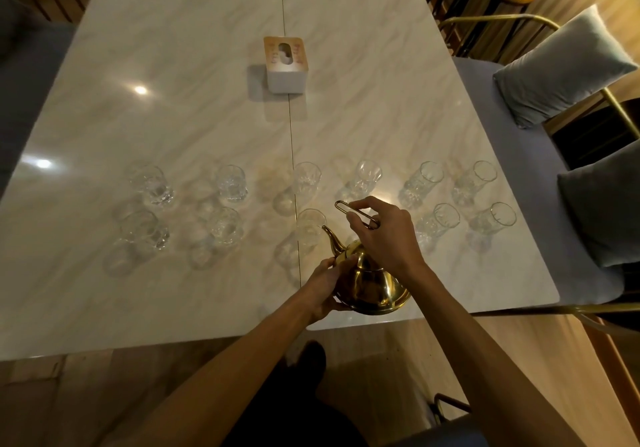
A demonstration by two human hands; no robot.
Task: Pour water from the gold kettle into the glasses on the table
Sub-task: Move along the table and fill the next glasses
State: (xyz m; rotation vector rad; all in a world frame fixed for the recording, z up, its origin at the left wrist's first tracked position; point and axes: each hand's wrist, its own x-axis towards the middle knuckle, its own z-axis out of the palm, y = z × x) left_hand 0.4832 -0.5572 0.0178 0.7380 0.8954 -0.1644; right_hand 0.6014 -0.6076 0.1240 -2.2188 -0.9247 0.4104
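gold kettle (372,282) tilted over the near edge of the marble tabletop (173,117), spout at the rim of a front-row glass (310,230). right hand (384,232) fingers closed around the wire handle (356,214); left hand (327,287) fingers wrapped against the kettle's body. other glasses stand in two rows, tissue box (286,64) further back.

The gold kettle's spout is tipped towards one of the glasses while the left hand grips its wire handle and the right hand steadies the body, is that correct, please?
Only the hands are swapped: in the head view, the right hand grips the gold kettle's wire handle and the left hand steadies its body. The spout does tip towards a glass.
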